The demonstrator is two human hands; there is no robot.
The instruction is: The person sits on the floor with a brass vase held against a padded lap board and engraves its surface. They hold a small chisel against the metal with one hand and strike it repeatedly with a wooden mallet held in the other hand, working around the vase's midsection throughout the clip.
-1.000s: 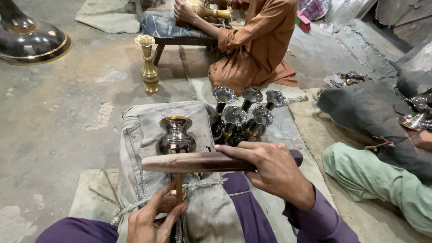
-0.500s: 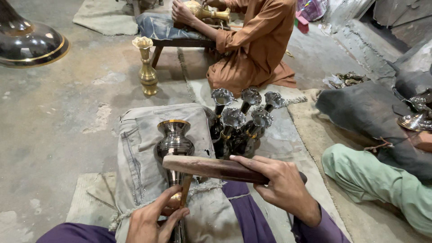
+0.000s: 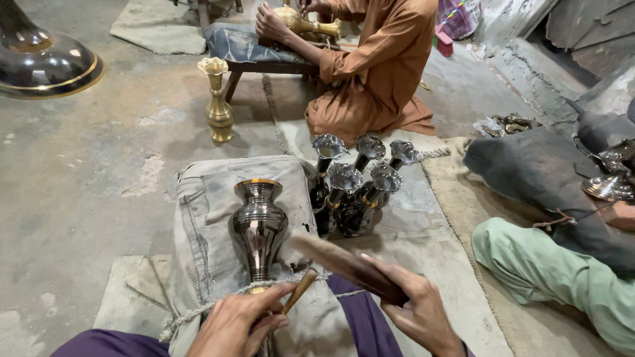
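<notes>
A dark polished metal vase (image 3: 258, 223) with a brass rim lies on a grey cloth pad (image 3: 211, 198) in front of me, its foot towards me. My left hand (image 3: 237, 321) holds a thin wooden-handled tool (image 3: 299, 291) against the vase's foot. My right hand (image 3: 417, 309) grips a dark wooden mallet-like stick (image 3: 344, 264), blurred and tilted up to the left above the tool.
Several dark fluted vases (image 3: 354, 182) stand just right of the pad. A brass vase (image 3: 217, 99) stands farther back. A person in orange (image 3: 380, 66) works at a low stool. A green-trousered leg (image 3: 555, 277) lies at right. A big dark vessel (image 3: 40, 56) sits far left.
The wooden stick in my right hand has swung from level across the vase to a tilt, its far end lower and to the right. The vase now shows in full.
</notes>
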